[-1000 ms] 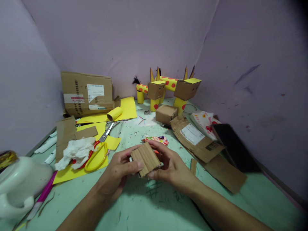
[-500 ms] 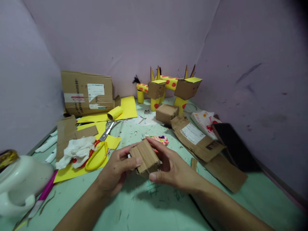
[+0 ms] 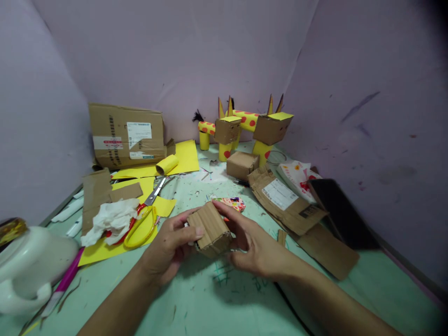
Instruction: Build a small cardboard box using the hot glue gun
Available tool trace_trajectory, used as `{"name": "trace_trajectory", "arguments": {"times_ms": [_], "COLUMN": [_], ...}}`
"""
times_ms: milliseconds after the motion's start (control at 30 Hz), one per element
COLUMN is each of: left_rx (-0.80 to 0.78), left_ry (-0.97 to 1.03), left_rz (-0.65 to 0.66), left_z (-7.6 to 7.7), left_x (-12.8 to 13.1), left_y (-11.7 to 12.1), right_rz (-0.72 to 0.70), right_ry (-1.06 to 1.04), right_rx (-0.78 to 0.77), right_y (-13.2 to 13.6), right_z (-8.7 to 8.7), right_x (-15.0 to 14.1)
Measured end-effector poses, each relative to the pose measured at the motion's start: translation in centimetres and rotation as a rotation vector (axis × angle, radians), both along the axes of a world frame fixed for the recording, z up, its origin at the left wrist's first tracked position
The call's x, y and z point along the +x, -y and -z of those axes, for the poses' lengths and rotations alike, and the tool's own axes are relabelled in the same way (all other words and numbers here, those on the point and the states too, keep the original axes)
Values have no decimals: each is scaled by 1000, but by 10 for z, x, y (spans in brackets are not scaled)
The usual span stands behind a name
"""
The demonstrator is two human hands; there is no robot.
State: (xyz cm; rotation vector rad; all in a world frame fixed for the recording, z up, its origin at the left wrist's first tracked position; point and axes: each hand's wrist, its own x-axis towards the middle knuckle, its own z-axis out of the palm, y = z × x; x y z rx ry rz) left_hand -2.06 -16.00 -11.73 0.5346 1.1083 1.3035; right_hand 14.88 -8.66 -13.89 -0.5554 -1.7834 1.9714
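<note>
Nearest, the green table spreads beneath both forearms, its right edge well beyond the right arm. Above it, between the hands, is a small corrugated box: the left hand's grip holds it, thumb on top; the right hand's grip curls round its right side, forefinger at the far edge. A white mug bounds the left side, followed by scissors and crumpled tissue. Rightward lies flattened cardboard. Straight ahead come a patterned packet, a closed carton, then two spotted animal figures.
</note>
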Motion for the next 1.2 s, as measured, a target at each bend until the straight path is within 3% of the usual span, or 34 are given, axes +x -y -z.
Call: {"name": "trace_trajectory", "arguments": {"times_ms": [100, 267, 333, 500, 633, 800, 933, 1200], "left_rx": [-12, -108, -159, -169, -119, 28, 59, 26], "left_ry": [45, 178, 196, 191, 147, 95, 70, 57], "left_rz": [-37, -195, -226, -181, -146, 90, 194, 142], "left_z": [-1, -5, -8, -8, -5, -3, -3, -2], "left_x": [-2, -6, -5, -4, -4, -2, 0, 2], "left_y": [0, -2, -3, -4, -2, 2, 4, 5], "right_rz": [69, 615, 710, 625, 431, 178, 142, 177], "right_ry": [-41, -176, -239, -282, -149, -12, 44, 55], "right_rx": [-19, 56, 128, 153, 172, 200, 141, 147], "right_y": [-3, -11, -13, -11, -5, 3, 4, 4], "right_z": [1, -6, -10, -12, -9, -3, -3, -4], "right_x": [-2, 4, 10, 15, 8, 2, -2, -4]}}
